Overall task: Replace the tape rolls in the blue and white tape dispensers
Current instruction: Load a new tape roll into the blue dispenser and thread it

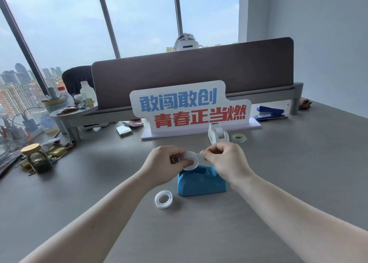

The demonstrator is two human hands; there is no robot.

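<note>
Both hands met just above the blue tape dispenser (201,183), which sat on the grey desk (278,173) directly beneath the fingers. The left hand (167,163) was closed around a clear tape roll (190,160), thumb and fingers pinching its rim, with the roll's flat face turned roughly toward the camera and its hole hidden behind the fingers. The right hand (225,159) was pinched shut on what looked like the loose tape end, drawn a short way rightward off the roll; the strip itself was too faint to make out clearly.

The dispenser's open slot lay straight below the held roll, its long body running left to right, so the coming move probably called for a short lowering with the roll kept edge-on to the slot. The left hand carried the roll and was the nearer to the slot.

Below and left of the fingers, near the dispenser's front corner but not touching it, lay a second tape roll (163,199) flat on the desk. Beyond the fingers stood the white tape dispenser (218,135), with a third tape roll (238,138) lying just beside it. Nothing stood between the held roll and the blue slot.
</note>
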